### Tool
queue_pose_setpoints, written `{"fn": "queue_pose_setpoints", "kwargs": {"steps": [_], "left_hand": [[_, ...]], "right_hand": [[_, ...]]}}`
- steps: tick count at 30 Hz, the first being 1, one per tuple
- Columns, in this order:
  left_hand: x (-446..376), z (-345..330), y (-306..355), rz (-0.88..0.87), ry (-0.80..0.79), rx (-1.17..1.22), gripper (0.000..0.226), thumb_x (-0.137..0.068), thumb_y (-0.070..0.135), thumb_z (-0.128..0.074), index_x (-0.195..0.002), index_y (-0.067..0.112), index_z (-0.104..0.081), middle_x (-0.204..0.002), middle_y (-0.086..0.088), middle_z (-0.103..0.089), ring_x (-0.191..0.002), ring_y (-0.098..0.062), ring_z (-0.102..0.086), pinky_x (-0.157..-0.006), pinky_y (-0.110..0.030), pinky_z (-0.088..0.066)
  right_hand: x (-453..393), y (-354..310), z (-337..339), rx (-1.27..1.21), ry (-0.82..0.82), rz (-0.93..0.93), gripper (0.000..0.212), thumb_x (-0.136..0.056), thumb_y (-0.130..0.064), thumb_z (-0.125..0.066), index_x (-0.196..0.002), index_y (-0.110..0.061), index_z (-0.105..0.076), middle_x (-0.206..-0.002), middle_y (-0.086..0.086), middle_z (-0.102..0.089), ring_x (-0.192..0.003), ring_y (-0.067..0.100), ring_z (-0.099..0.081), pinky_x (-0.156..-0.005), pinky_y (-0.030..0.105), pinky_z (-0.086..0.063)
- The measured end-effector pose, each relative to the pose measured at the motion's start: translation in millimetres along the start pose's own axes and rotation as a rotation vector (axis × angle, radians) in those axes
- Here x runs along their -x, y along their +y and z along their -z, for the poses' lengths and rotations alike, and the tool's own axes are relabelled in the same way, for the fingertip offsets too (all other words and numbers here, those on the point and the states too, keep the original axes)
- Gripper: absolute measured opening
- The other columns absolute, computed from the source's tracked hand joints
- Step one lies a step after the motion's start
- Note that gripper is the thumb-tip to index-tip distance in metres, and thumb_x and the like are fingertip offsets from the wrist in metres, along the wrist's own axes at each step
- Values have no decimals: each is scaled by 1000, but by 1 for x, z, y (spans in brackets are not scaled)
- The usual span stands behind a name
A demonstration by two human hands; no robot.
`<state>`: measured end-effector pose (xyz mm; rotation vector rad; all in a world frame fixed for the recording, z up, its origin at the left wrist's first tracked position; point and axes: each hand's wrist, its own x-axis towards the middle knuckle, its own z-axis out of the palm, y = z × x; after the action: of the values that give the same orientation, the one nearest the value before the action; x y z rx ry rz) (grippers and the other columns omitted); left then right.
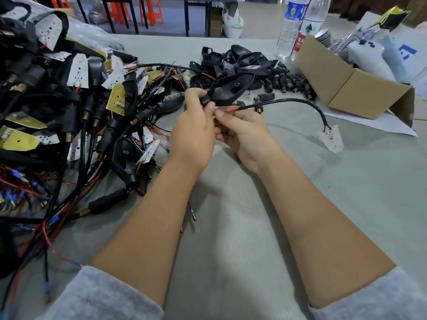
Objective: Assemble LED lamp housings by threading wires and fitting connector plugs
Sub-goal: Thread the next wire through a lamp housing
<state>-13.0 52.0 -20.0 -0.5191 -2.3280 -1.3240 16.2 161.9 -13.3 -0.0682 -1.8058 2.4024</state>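
Left hand (pixel 193 132) grips the black plastic lamp housing (pixel 231 88) by its neck, steadying it above the counter (pixel 231 227); right hand (pixel 242 132) fingers pinch the black sheathed wire (pixel 288 103) at its red lead, apparently for threading.

Both bare forearms stretched forward, grey sleeves pushed back toward the elbows. Left hand (pixel 193 132) raised, back toward the camera, fingers curled in a closed grip. Right hand (pixel 242 135) touching it, thumb and forefinger pinched together.
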Motion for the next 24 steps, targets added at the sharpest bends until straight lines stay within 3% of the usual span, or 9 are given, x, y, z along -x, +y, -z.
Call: {"fn": "queue_pose_setpoints", "kwargs": {"steps": [2, 5, 8, 12, 16, 18, 21, 24], "left_hand": [[0, -1, -1, -13, -11, -2, 23, -103, 25, -41, -123, 13, -42, -64, 13, -51, -62, 0, -56, -54, -20, -34], [-1, -2, -4, -14, -32, -65, 26, -103, 27, -40, -124, 11, -42, -71, 8, -51, -70, -21, -54, -63, -34, -34], [-3, -3, -9, 35, -51, -178, 28, -105, 29, -37, -122, 8, -42, -81, 2, -52, -75, -25, -47, -66, -36, -32], [-5, -3, -11, 132, -51, -195, 28, -105, 30, -35, -120, 8, -41, -73, 3, -47, -76, -26, -44, -67, -35, -28], [-5, -3, -9, 125, -43, -127, 26, -105, 29, -36, -121, 9, -42, -88, -1, -53, -79, -25, -47, -68, -34, -31], [-3, -4, -9, 104, -61, -98, 25, -104, 28, -37, -120, 8, -42, -88, -1, -54, -81, -26, -50, -67, -33, -31], [-2, -5, -9, 60, -94, -105, 26, -104, 27, -38, -120, 7, -42, -98, -9, -60, -91, -31, -55, -68, -35, -33], [-2, -6, -8, 6, -100, -120, 25, -104, 26, -38, -119, 6, -42, -97, -7, -56, -91, -33, -55, -69, -36, -34]], "right_hand": [[-1, 2, 0, 29, 18, -7, 11, -96, -4, -56, -93, 0, -67, -75, 6, -64, -62, 8, -59, -62, 18, -49], [-1, 1, 2, 46, 61, 23, 12, -96, -3, -55, -90, -3, -66, -76, 7, -64, -62, 8, -61, -61, 18, -51], [-1, 1, 4, 29, 114, 71, 15, -96, -1, -54, -86, -4, -64, -69, 4, -69, -64, 9, -67, -64, 20, -55], [0, 1, 0, 32, 42, 95, 12, -94, 3, -56, -88, -3, -64, -76, 8, -69, -72, 14, -67, -73, 24, -57], [1, 2, -2, 145, 15, 120, 20, -93, 3, -58, -80, -10, -65, -73, 6, -70, -70, 15, -67, -78, 30, -59], [2, 3, -2, 241, 50, 138, 23, -94, 2, -56, -78, -12, -64, -71, 4, -71, -68, 15, -69, -75, 31, -60], [0, 4, -2, 324, 146, 169, 14, -95, 2, -55, -85, -1, -63, -75, 13, -72, -67, 19, -70, -71, 33, -60], [-1, 2, 0, 211, 233, 200, 10, -94, 4, -56, -86, -3, -58, -76, 16, -70, -68, 22, -71, -67, 32, -59]]}}
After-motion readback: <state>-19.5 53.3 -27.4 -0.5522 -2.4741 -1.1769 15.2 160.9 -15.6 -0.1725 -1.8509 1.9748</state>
